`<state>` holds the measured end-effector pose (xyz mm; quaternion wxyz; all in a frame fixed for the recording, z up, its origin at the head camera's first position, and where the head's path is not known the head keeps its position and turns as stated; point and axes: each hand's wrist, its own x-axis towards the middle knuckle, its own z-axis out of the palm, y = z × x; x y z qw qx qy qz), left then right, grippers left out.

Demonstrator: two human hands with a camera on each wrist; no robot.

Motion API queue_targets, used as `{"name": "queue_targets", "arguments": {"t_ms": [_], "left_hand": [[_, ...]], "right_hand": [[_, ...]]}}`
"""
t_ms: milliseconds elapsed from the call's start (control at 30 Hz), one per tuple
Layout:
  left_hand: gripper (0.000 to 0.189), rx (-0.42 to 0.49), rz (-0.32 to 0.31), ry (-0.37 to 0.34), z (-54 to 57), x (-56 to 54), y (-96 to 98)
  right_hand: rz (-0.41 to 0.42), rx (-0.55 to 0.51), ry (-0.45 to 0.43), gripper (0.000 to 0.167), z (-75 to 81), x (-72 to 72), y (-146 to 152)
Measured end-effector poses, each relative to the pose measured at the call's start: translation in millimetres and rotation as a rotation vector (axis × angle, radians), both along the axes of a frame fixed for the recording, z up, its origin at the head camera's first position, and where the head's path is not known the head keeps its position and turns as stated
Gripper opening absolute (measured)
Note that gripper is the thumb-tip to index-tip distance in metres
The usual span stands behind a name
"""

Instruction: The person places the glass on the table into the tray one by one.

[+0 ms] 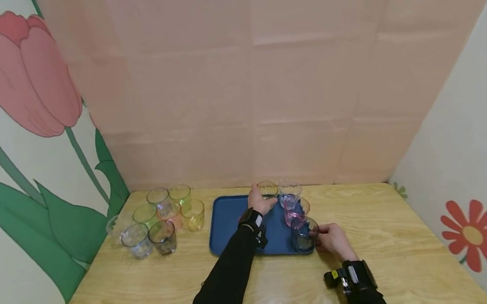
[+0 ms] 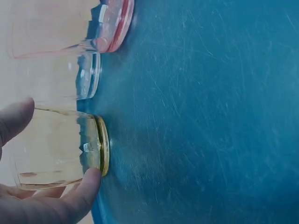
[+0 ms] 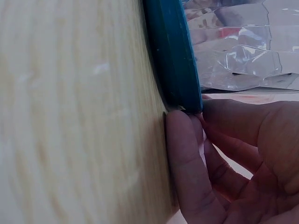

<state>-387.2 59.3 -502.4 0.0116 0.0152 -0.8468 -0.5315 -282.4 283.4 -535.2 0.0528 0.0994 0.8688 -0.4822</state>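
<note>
On the blue tray (image 1: 232, 223), a row of glasses runs along the right side. At the back, my left hand (image 1: 260, 201) holds a yellow-tinted glass (image 2: 56, 149) between thumb and fingers, its base on or just above the tray. Beside it stand a clear glass (image 1: 290, 190) and a pink glass (image 1: 297, 209). A dark grey glass (image 1: 305, 239) is nearest the front. My right hand (image 1: 335, 240) pinches the tray's front right rim (image 3: 184, 88), thumb on top and a finger beneath, close to the grey glass.
Left of the tray, several tinted glasses stand grouped on the wooden table (image 1: 371, 218), among them a yellow one (image 1: 193, 216), a dark one (image 1: 162, 238) and a pale blue one (image 1: 137, 242). A pinkish covered wall (image 1: 252, 98) rises behind the table.
</note>
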Motion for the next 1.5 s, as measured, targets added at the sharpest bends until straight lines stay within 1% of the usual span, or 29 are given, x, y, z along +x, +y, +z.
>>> {"name": "queue_targets", "arguments": {"t_ms": [100, 167, 433, 667, 733, 833, 900, 1067, 1133, 1267, 1367, 1500], "left_hand": [[0.087, 0.005, 0.001, -0.025, 3.6, 0.0, 1.7], [0.086, 0.009, 0.004, -0.030, 4.3, 0.2, 2.1], [0.085, -0.001, -0.014, -0.022, -4.3, -0.6, 2.8], [0.085, -0.018, -0.023, -0.017, -3.4, 3.3, -0.8], [0.087, -0.017, -0.025, -0.027, -2.7, 3.8, -1.5], [0.092, -0.015, -0.024, -0.035, -0.5, 4.9, -2.1], [0.093, -0.021, -0.019, -0.026, 2.2, 6.5, -2.5], [0.091, -0.053, 0.013, 0.034, 9.5, 13.6, -5.0], [0.090, -0.069, 0.019, 0.044, 11.5, 16.9, -6.6], [0.092, -0.102, 0.004, 0.046, 15.4, 23.0, -10.8], [0.090, -0.098, -0.010, 0.050, 17.4, 25.0, -15.7], [0.083, -0.085, -0.020, 0.049, 16.7, 26.6, -25.2]], "right_hand": [[-0.004, 0.006, -0.008, 0.021, 1.8, 0.1, 0.7], [-0.003, 0.012, -0.013, 0.020, 2.8, 0.5, 0.6], [-0.009, 0.017, -0.015, 0.020, 2.4, 2.1, 0.2], [-0.005, 0.005, -0.005, 0.019, 0.4, 3.2, -0.6], [-0.004, 0.005, -0.002, 0.019, 0.2, 3.5, -0.7], [-0.001, 0.003, -0.001, 0.019, 1.3, 3.8, -1.2], [-0.003, 0.002, -0.001, 0.019, 1.7, 3.4, -1.2], [-0.004, 0.000, -0.007, 0.022, 2.8, 3.4, -1.0], [-0.005, -0.001, -0.012, 0.022, 2.1, 3.1, -0.1], [-0.007, -0.005, 0.000, 0.021, 0.0, 2.0, 1.5], [0.000, 0.000, 0.016, 0.020, -0.2, 1.7, 1.8], [0.002, 0.000, 0.003, 0.021, 0.6, 1.5, 1.5]]}}
